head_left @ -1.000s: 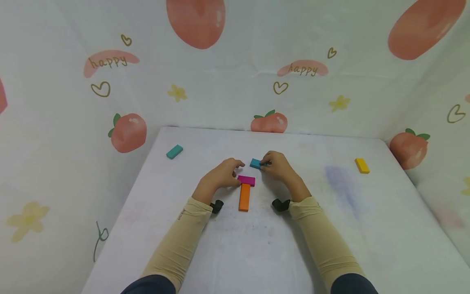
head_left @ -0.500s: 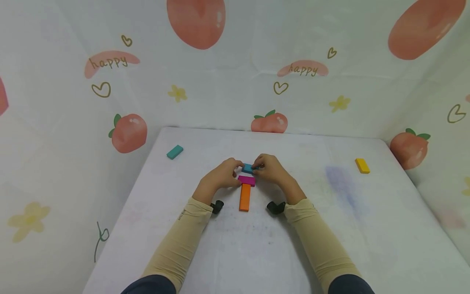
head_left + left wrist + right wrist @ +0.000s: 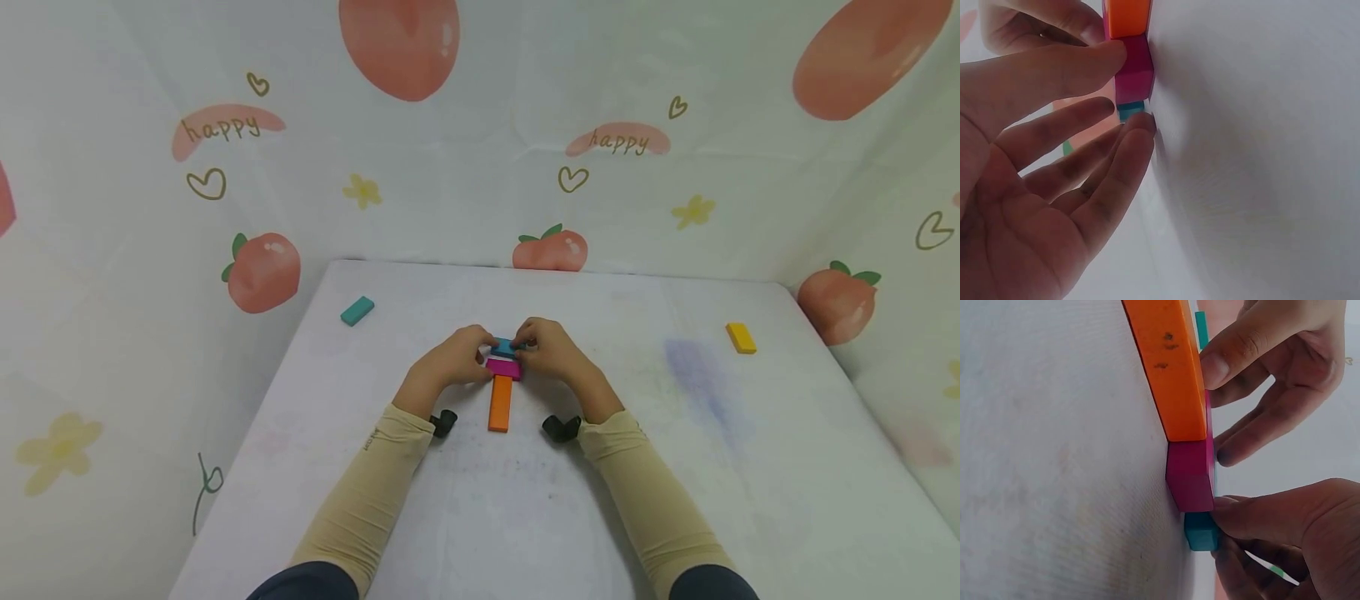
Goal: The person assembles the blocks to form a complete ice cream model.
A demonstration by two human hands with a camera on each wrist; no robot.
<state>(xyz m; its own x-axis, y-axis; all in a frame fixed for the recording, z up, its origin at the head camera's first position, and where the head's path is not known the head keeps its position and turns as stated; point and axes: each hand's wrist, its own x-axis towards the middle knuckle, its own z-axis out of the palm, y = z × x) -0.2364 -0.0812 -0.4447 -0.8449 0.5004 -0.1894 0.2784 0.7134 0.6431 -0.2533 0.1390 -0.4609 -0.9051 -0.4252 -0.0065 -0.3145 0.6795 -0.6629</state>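
My right hand [image 3: 553, 350] pinches the right end of a blue block [image 3: 504, 347] between thumb and fingers. A magenta block [image 3: 504, 368] lies crosswise just in front of the blue one. Against its near side an orange block [image 3: 499, 406] lies lengthwise, so the two form a T. My left hand [image 3: 453, 354] has its thumb on the left end of the magenta block, and its other fingers reach out by the left end of the blue block. In the right wrist view the blue block [image 3: 1201, 532] appears right behind the magenta block [image 3: 1192, 478].
A teal block [image 3: 357, 311] lies at the back left of the white table [image 3: 480, 517]. Over at the far right is a yellow block [image 3: 741, 338]. A printed cloth [image 3: 465, 200] hangs behind the table.
My right hand has brought the blue block left and toward me, from behind the magenta block's right end to close behind it. The left hand has stayed almost still.
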